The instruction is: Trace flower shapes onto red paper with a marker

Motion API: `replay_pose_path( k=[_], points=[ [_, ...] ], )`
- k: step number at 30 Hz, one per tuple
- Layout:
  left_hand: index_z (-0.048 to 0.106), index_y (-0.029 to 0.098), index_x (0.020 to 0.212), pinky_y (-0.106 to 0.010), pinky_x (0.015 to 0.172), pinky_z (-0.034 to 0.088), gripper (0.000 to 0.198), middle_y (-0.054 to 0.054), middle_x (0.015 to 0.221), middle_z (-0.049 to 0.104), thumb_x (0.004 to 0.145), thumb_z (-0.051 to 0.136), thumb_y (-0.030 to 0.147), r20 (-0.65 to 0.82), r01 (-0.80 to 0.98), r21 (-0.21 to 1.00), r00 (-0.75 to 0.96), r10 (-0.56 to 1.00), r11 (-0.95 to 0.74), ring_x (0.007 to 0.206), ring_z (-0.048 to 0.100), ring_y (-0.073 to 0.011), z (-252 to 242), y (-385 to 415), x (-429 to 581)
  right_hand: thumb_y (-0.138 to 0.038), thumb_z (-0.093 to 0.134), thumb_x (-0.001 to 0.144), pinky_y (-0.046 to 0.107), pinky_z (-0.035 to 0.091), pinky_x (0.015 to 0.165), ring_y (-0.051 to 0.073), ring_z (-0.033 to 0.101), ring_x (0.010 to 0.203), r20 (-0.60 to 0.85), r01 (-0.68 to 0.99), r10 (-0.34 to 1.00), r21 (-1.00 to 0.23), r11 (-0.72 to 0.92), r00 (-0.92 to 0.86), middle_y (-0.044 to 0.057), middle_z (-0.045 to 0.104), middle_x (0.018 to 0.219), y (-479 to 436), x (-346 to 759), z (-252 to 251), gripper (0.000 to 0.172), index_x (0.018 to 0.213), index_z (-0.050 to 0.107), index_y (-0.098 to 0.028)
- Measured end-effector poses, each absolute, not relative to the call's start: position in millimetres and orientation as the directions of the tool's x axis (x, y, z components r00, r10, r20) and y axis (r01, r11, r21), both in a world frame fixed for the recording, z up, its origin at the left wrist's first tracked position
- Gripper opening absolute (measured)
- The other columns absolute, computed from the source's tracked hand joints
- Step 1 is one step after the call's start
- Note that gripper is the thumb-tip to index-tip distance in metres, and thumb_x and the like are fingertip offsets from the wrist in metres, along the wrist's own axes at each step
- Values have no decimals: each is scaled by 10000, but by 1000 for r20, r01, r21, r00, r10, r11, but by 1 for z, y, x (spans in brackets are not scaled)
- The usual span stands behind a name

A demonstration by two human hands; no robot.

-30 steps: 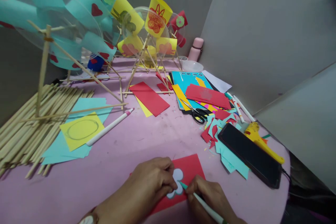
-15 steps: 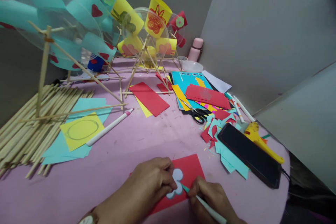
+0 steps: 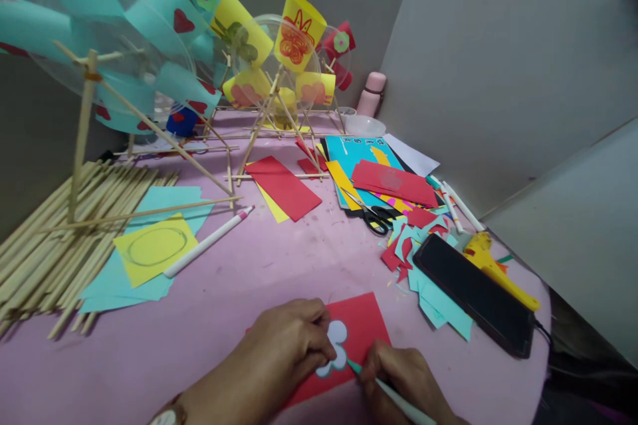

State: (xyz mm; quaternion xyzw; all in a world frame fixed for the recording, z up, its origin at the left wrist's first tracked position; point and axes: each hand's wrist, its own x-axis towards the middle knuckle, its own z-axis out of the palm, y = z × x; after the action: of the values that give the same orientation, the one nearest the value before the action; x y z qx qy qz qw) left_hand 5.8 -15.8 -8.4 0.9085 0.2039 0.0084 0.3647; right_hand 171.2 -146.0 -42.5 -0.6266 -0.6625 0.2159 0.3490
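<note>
My left hand [image 3: 292,339] has its fingers bent and pressed together, holding a white flower-shaped paper cutout [image 3: 337,331] flat. Part of the cutout is hidden under those fingers. Beneath it lies a sheet of red paper [image 3: 363,315] on the table. My right hand [image 3: 399,375] is closed around a white marker with a green tip [image 3: 399,400]. Its tip touches the red paper right at the cutout's lower right edge.
Stick-and-plastic wheel models [image 3: 276,86] stand behind, beside a pile of wooden sticks [image 3: 54,246]. A pink-capped marker [image 3: 209,242] lies left. On the right are scissors [image 3: 373,216], paper scraps [image 3: 431,289], a black phone [image 3: 473,295] and a yellow glue gun [image 3: 498,272].
The marker tip has shifted slightly down and right along the cutout's edge, with my right hand moving a little. My left hand stays in place.
</note>
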Motion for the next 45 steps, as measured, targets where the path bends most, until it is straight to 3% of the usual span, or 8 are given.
replay_pose_path(
  k=[5, 15, 25, 32, 45],
  points=[
    [722, 259, 763, -182, 639, 366, 175, 29, 851, 616, 825, 623, 129, -121, 352, 664, 921, 369, -660, 768, 580, -109, -8, -15, 6, -118, 450, 758, 150, 372, 392, 94, 503, 361, 179, 640, 980, -764, 85, 83, -66, 532, 440, -145, 170, -39, 153, 649, 484, -220],
    [719, 264, 775, -190, 642, 357, 163, 33, 850, 613, 830, 625, 143, -90, 328, 660, 928, 362, -676, 767, 570, -107, -13, -16, 4, -132, 455, 807, 138, 446, 446, 97, 585, 423, 178, 697, 983, -710, 96, 45, -46, 637, 539, -140, 165, -30, 150, 708, 526, -218],
    [719, 251, 758, -182, 638, 361, 165, 32, 837, 608, 812, 639, 117, -116, 345, 662, 924, 364, -666, 768, 576, -106, -11, -16, 4, -66, 440, 736, 141, 462, 457, 108, 621, 441, 177, 730, 983, -678, 90, 43, -37, 670, 562, -140, 165, -33, 177, 709, 521, -221],
    [723, 250, 772, -180, 641, 363, 152, 24, 844, 617, 844, 633, 151, -142, 364, 651, 921, 364, -667, 773, 583, -108, -6, -17, 6, -84, 418, 769, 135, 431, 427, 93, 582, 395, 176, 724, 984, -682, 98, 33, -50, 636, 530, -141, 166, -32, 163, 720, 499, -217],
    [721, 259, 751, -182, 651, 370, 172, 30, 857, 624, 809, 645, 116, -151, 372, 648, 918, 367, -665, 785, 587, -111, -9, -16, 6, -46, 419, 702, 144, 341, 407, 80, 520, 394, 154, 685, 988, -723, 88, 35, -74, 560, 485, -145, 171, -40, 186, 669, 481, -218]
  ],
)
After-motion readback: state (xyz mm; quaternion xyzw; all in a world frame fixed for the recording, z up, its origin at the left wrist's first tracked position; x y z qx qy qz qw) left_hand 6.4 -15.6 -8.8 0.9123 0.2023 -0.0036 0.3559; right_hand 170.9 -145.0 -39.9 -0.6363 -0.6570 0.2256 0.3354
